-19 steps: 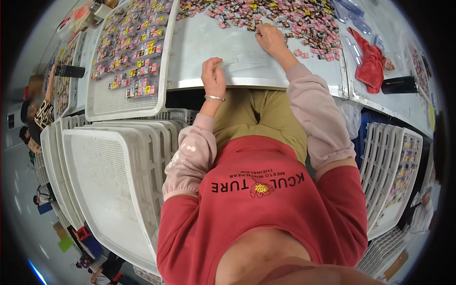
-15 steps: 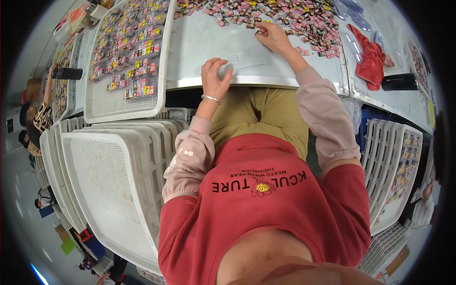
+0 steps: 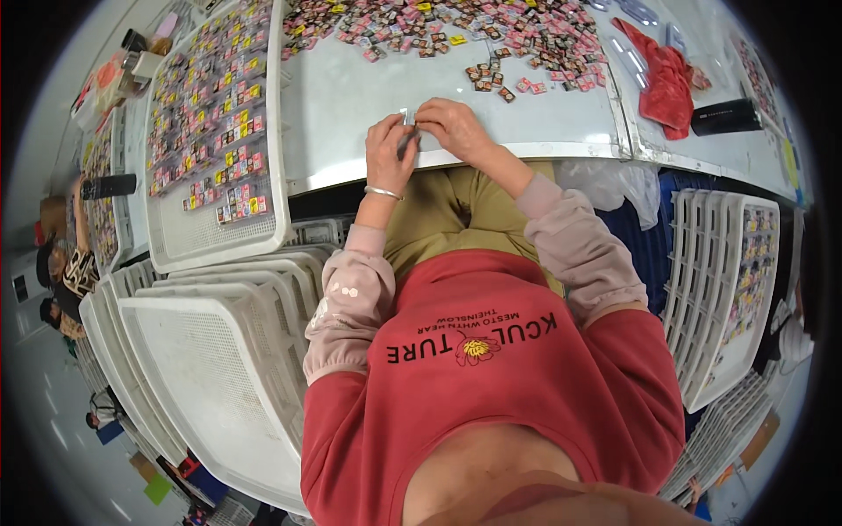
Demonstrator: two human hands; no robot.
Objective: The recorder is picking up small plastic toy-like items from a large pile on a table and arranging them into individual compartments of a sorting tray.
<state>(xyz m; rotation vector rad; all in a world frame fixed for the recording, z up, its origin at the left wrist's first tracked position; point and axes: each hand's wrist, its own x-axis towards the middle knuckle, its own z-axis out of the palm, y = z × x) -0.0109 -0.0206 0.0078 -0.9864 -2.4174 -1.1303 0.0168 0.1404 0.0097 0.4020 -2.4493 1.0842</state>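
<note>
Now your right hand (image 3: 456, 129) has left the pile (image 3: 561, 39) and meets your left hand (image 3: 389, 156), both pinching a small clear piece (image 3: 404, 115).

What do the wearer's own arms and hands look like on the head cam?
Left hand and right hand: ungloved. Left wrist: slim silver-coloured bangle; none visible on the right. Pale pink left sleeve cover and right sleeve cover, gathered at the upper ends; the left has white markings. Red top sleeves above. No cables visible.
</note>
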